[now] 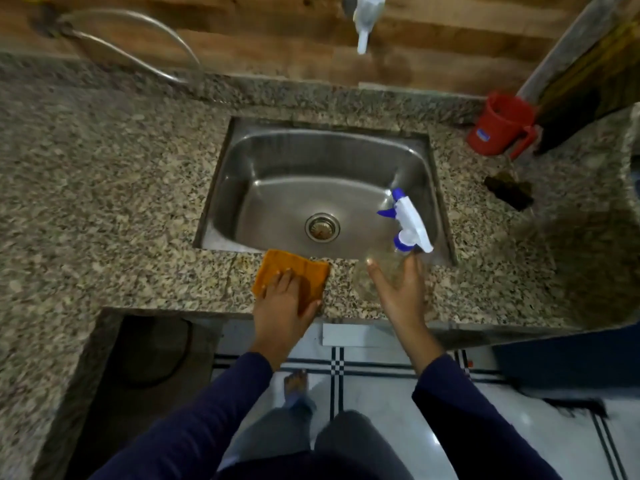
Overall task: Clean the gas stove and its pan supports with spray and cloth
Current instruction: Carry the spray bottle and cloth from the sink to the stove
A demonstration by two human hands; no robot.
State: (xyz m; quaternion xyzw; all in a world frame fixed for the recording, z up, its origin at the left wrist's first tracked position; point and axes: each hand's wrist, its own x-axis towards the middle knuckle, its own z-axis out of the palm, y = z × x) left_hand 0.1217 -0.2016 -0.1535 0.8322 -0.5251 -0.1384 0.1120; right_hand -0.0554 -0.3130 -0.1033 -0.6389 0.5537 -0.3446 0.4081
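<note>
Nearest us: our left hand (pixel 282 299), fingers flat, pressing the orange cloth (pixel 291 277) onto the granite counter (pixel 104 188). Beside it, our right hand (pixel 398 292) is curled loosely around the clear spray bottle (pixel 405 230), its blue-and-white head tilted over the steel sink (pixel 322 188) just beyond both hands. No gas stove or pan supports in view; we judge the cleaning not yet begun.

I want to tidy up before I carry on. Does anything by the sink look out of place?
Only the dark brown scrap lying loose on the speckled granite counter, right of the steel sink below the red plastic mug. What it is can't be told.
</note>
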